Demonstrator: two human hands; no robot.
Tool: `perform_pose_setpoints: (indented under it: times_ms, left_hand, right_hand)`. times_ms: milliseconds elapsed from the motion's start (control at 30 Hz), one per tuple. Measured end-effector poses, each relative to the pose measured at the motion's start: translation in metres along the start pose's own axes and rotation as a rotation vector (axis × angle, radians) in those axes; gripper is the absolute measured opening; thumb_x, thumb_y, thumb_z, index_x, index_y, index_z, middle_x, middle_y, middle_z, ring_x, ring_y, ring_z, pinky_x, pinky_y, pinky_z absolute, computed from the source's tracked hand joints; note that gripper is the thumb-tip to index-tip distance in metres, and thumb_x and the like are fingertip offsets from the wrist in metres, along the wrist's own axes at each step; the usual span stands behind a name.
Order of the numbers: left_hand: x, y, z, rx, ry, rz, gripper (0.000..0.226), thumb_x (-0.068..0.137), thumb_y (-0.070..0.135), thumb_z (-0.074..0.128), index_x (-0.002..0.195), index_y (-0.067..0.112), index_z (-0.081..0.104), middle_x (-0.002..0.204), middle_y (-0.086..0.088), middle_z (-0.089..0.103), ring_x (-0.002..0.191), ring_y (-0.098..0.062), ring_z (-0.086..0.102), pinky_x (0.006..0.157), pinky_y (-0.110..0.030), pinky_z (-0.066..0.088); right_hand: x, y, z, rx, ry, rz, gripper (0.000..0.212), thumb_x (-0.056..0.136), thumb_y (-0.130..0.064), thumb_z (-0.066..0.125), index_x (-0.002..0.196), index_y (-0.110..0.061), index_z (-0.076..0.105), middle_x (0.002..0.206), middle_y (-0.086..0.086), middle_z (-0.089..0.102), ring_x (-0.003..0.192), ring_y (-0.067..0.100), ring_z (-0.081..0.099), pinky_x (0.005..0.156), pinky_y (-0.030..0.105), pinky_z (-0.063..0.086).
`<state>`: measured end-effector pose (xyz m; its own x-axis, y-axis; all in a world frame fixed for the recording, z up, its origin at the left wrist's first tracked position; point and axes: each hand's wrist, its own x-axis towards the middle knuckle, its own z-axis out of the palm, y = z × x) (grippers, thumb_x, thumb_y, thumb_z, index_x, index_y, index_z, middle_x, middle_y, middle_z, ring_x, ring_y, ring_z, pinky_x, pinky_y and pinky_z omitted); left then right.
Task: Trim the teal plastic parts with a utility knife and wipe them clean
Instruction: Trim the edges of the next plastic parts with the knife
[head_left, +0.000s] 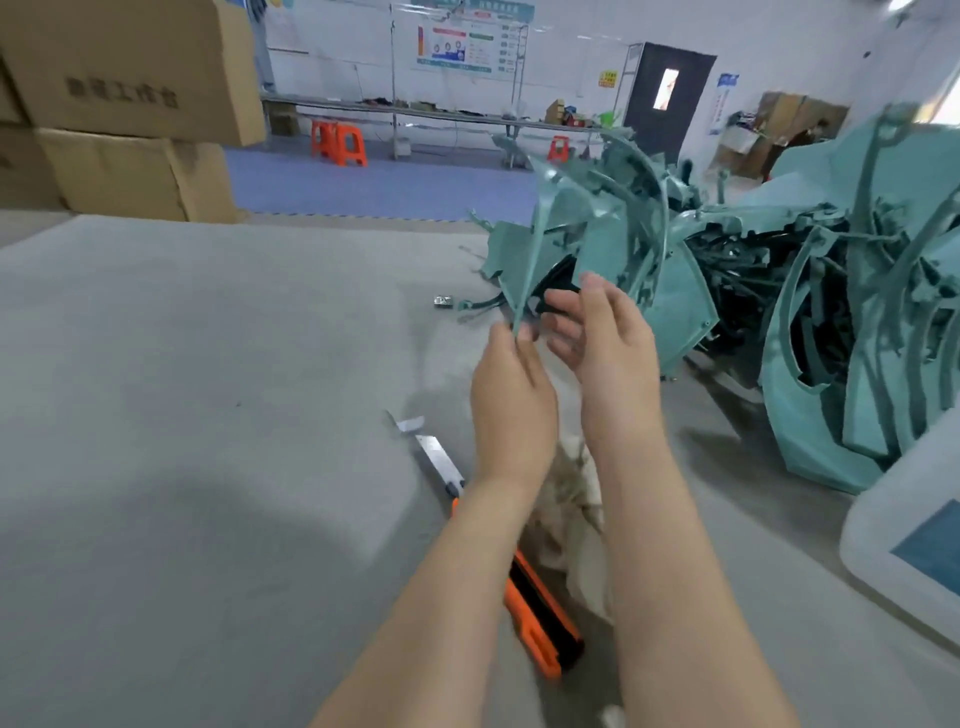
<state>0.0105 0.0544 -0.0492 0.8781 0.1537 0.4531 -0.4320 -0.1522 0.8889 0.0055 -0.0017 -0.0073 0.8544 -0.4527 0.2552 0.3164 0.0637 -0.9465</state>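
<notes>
Underneath all, a grey surface (182, 374), carrying a heap of teal plastic parts (841, 322) on its right side. Stacked cardboard boxes (119, 104) far left of the heap, at the back edge of the surface. A white device with a blue panel (904, 525) just nearer than the heap, cut off by the right border. Lifted off the heap's left flank, one teal part (545, 228), long and curved, standing nearly upright, its lower tip pinched between thumb and fingertips of the left grip (511, 395). Right grip (608, 353) raised close beside, on the heap's side, fingers loose and spread, closed round nothing; contact with the part, or with the black piece behind the fingers, impossible to tell. Pale crumpled cloth (571, 499) below both wrists, nearer than the heap, partly hidden by the forearms. Utility knife (543, 618), orange and black, flat on the surface just beside the cloth, blade extended and pointing away and left, untouched by either grip. Loose blade fragment (410, 423) just beyond the knife tip, left of the heap. Small metal object (443, 301) just left of the heap's foot, too blurred to identify.
</notes>
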Motion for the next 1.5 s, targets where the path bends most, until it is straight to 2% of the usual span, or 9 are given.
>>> perform_pose_setpoints:
  times_ms: [200,333,500,667,767,900,1200,1367,1500]
  left_hand:
    - [-0.034,-0.026,-0.088,0.397,0.006,0.137,0.036,0.097,0.013,0.039,0.128,0.009,0.057,0.097,-0.012,0.050,0.095,-0.030,0.049,0.083,-0.037,0.040]
    - [-0.041,-0.036,-0.125,0.483,0.069,0.115,0.046,0.090,0.041,0.038,0.112,0.015,0.069,0.094,-0.009,0.052,0.094,-0.027,0.053,0.084,-0.034,0.040]
    - [-0.033,-0.048,-0.139,0.440,0.277,0.010,0.016,0.095,0.014,0.052,0.099,0.009,0.067,0.090,-0.007,0.058,0.079,-0.021,0.057,0.065,-0.018,0.028]
    - [-0.022,-0.043,-0.152,-0.193,0.448,-0.224,0.050,0.096,0.003,0.051,0.142,0.011,0.032,0.088,0.000,0.068,0.067,0.005,0.066,0.071,-0.009,0.049]
    - [-0.013,-0.041,-0.168,-0.682,0.546,-0.325,0.041,0.099,0.004,0.048,0.137,0.010,0.036,0.089,-0.007,0.068,0.076,-0.008,0.068,0.085,-0.024,0.053]
    - [-0.010,-0.041,-0.190,-1.167,0.574,-0.412,0.010,0.100,0.013,0.048,0.100,0.012,0.058,0.096,0.000,0.068,0.079,-0.004,0.065,0.077,-0.017,0.052]
    - [-0.014,-0.037,-0.201,-1.406,0.537,-0.422,0.009,0.095,0.009,0.053,0.091,0.009,0.061,0.085,0.000,0.072,0.054,-0.001,0.057,0.054,-0.012,0.045]
    - [-0.013,-0.039,-0.205,-1.377,0.488,-0.422,0.006,0.092,0.014,0.050,0.091,0.013,0.056,0.080,0.004,0.070,0.042,-0.002,0.043,0.045,-0.010,0.034]
    - [-0.009,-0.039,-0.199,-1.193,0.541,-0.407,0.012,0.098,0.024,0.050,0.101,0.018,0.059,0.100,0.000,0.065,0.082,-0.008,0.061,0.079,-0.019,0.048]
  right_hand:
    - [-0.041,0.009,0.036,-0.296,-0.142,0.016,0.049,0.095,-0.031,0.061,0.134,-0.005,0.049,0.077,-0.001,0.062,0.049,0.001,0.055,0.056,0.022,0.048]
    - [-0.066,0.042,0.050,-0.164,-0.170,0.314,0.028,0.091,0.005,0.054,0.118,-0.001,0.053,0.070,0.007,0.059,0.045,0.008,0.045,0.049,0.021,0.040]
    - [-0.087,0.068,0.061,0.077,-0.183,0.461,0.010,0.102,-0.007,0.044,0.106,-0.004,0.053,0.076,0.009,0.059,0.055,0.015,0.053,0.049,0.018,0.049]
    - [-0.071,0.071,0.047,-0.056,-0.053,0.371,0.023,0.097,-0.001,0.047,0.119,-0.007,0.051,0.092,0.011,0.062,0.048,0.013,0.049,0.042,0.017,0.043]
    - [-0.066,0.071,0.037,0.037,0.096,0.377,0.026,0.099,-0.012,0.050,0.124,-0.006,0.046,0.118,0.013,0.053,0.059,0.013,0.056,0.047,0.018,0.050]
    - [-0.064,0.068,0.027,-0.009,0.135,0.369,0.055,0.096,-0.038,0.056,0.143,-0.019,0.035,0.134,0.006,0.050,0.068,0.009,0.063,0.061,0.021,0.052]
    - [-0.065,0.059,0.025,0.084,-0.047,0.318,0.062,0.093,-0.062,0.047,0.142,-0.024,0.040,0.100,0.007,0.073,0.052,0.014,0.063,0.053,0.026,0.053]
    - [-0.060,0.059,0.016,0.019,0.017,0.406,0.022,0.099,-0.036,0.049,0.098,-0.017,0.059,0.059,-0.001,0.067,0.036,0.009,0.046,0.041,0.023,0.040]
    - [-0.064,0.056,0.018,-0.024,-0.103,0.305,0.043,0.101,-0.011,0.045,0.144,-0.011,0.039,0.076,0.009,0.067,0.042,0.011,0.057,0.045,0.023,0.050]
